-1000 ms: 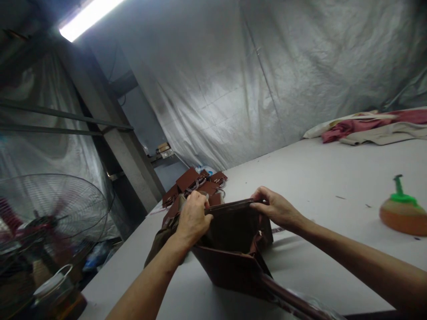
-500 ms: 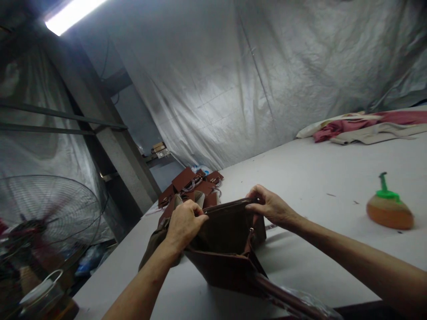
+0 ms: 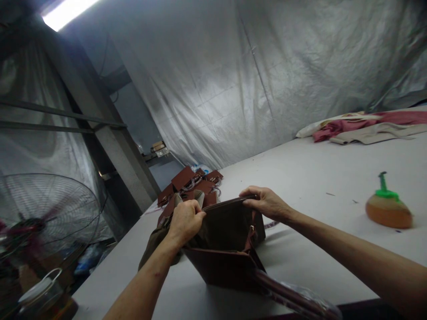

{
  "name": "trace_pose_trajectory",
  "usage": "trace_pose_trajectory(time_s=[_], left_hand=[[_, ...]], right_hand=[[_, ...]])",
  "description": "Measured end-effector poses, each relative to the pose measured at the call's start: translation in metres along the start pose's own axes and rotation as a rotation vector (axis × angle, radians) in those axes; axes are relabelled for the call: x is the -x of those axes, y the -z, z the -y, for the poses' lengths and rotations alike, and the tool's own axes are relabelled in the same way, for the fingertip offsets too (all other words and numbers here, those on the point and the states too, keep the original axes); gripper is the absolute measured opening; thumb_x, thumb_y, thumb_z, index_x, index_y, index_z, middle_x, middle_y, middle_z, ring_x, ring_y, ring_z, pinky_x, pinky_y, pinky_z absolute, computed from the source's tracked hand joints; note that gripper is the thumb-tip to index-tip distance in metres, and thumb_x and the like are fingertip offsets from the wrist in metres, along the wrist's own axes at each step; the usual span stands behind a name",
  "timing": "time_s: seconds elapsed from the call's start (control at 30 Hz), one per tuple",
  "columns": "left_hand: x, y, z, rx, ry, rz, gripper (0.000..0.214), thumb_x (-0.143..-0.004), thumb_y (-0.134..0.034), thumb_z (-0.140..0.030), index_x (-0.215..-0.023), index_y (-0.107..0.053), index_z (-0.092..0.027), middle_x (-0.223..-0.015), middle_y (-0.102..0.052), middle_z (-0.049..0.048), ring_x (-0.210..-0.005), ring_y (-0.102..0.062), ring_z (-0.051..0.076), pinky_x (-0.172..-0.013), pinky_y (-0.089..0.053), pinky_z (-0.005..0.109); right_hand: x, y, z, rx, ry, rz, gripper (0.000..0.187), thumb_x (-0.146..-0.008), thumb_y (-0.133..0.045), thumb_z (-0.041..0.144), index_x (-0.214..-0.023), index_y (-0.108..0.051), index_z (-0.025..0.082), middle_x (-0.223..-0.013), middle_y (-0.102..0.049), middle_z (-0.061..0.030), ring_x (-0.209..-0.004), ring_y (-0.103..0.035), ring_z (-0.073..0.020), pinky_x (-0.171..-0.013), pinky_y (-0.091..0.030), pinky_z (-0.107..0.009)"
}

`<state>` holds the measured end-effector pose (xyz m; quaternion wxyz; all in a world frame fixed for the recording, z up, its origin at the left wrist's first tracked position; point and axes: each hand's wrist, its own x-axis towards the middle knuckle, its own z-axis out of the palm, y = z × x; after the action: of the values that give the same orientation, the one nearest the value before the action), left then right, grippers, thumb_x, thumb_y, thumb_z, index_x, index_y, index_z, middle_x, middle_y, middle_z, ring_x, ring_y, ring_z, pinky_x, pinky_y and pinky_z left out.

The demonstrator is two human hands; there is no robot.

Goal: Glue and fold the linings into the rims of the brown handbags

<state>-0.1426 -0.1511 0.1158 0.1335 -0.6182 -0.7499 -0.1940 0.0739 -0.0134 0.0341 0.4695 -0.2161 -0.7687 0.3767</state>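
A dark brown handbag stands on the white table with its mouth held wide. My left hand is closed on the bag's left rim, along with a fold of olive lining. My right hand pinches the far rim near the bag's right corner. A clear-wrapped handle of the bag runs toward the lower right. The inside of the bag is dark.
A pile of brown bags lies at the table's far left corner. An orange squeeze bottle with a green cap lies at the right. Folded pink and beige cloth sits at the back. A spinning fan and a lidded jug stand left.
My right hand has slid a little to the left along the bag's rim. The view has shifted slightly; the bag stays open between both hands.
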Motion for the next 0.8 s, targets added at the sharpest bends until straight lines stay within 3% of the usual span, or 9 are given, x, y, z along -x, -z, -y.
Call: trace_pose_trajectory(time_s=[0.23,0.47,0.67,0.8], left_hand=[[0.000,0.000,-0.001,-0.027,0.015,0.000,0.013,-0.071,-0.063,-0.023,-0.060,-0.061,-0.019,-0.064,-0.065,0.0010,-0.062,-0.056,0.014,-0.059,-0.033,0.025],[-0.002,-0.001,-0.001,-0.051,0.009,-0.004,0.012,-0.072,-0.061,-0.024,-0.061,-0.061,-0.019,-0.065,-0.066,0.0020,-0.063,-0.058,0.015,-0.058,-0.033,0.025],[-0.002,-0.001,-0.003,-0.082,0.019,-0.007,0.011,-0.072,-0.059,-0.024,-0.062,-0.063,-0.019,-0.066,-0.067,0.0031,-0.064,-0.059,0.016,-0.059,-0.034,0.026],[-0.002,-0.001,-0.003,-0.086,0.017,0.005,0.011,-0.072,-0.058,-0.024,-0.064,-0.064,-0.019,-0.067,-0.067,0.0033,-0.065,-0.058,0.016,-0.060,-0.035,0.026]], right_hand=[[0.000,-0.001,0.009,0.087,-0.042,0.043,0.018,-0.072,-0.056,0.029,-0.081,-0.068,0.020,-0.079,-0.064,-0.0004,-0.072,-0.058,-0.0167,-0.064,-0.044,-0.028],[-0.005,-0.005,0.017,0.320,0.137,-0.012,0.014,-0.074,-0.049,0.020,-0.075,-0.063,0.018,-0.076,-0.061,-0.0025,-0.075,-0.055,-0.0176,-0.069,-0.042,-0.029],[-0.013,-0.012,0.024,0.508,0.387,0.140,0.015,-0.084,-0.055,0.024,-0.089,-0.068,0.019,-0.086,-0.067,-0.0052,-0.086,-0.056,-0.0196,-0.079,-0.041,-0.030],[-0.021,-0.018,0.027,0.705,0.365,0.174,0.015,-0.085,-0.057,0.024,-0.080,-0.070,0.019,-0.079,-0.068,-0.0048,-0.078,-0.058,-0.0185,-0.074,-0.040,-0.029]])
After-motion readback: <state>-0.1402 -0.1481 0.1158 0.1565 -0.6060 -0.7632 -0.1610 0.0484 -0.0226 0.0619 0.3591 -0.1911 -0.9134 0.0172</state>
